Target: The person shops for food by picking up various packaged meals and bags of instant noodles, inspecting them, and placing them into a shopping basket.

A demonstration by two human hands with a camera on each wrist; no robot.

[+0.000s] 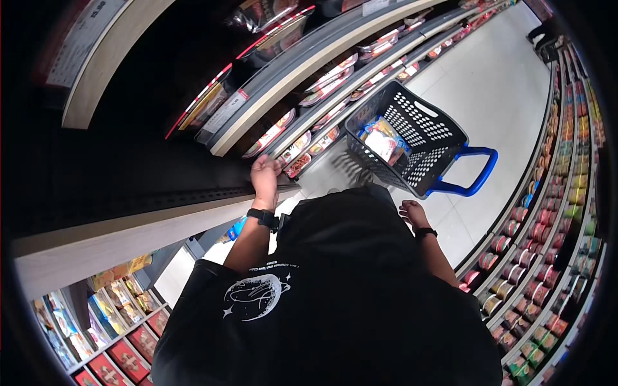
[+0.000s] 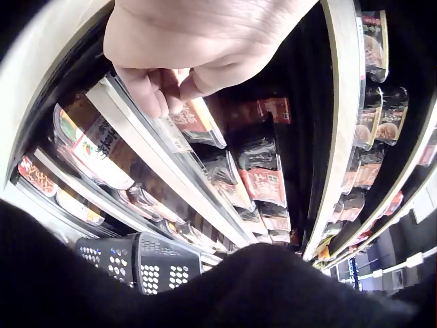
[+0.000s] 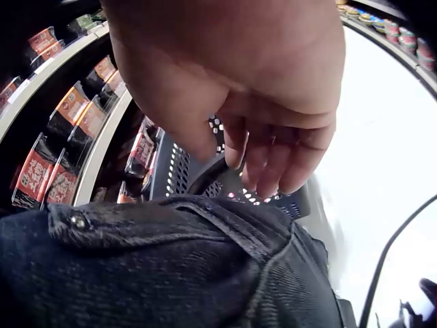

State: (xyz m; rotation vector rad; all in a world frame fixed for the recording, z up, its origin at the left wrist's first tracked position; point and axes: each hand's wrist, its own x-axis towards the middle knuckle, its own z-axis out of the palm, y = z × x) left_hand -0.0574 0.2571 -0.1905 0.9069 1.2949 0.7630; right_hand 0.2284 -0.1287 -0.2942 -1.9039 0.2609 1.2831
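Observation:
In the head view my left hand [image 1: 265, 174] is at the front edge of a shelf on the left. The left wrist view shows the same hand [image 2: 198, 48] with bent fingers over the price strip, close to a red-and-white package [image 2: 198, 121]; whether it grips the package cannot be made out. My right hand [image 1: 413, 212] hangs beside my body, near the basket [image 1: 428, 128]. From the right wrist, that hand [image 3: 239, 89] has loosely curled fingers and holds nothing. Inside the basket lies a yellow-and-blue package [image 1: 386, 138].
Shelves of packaged food with pale edges [image 1: 270, 96] run along the left. Rows of tubs and cups [image 1: 537, 257] line the right side. The basket with its blue handle [image 1: 479, 174] stands on the pale floor [image 1: 496, 83] between them. A dark figure [image 1: 546, 35] is far off.

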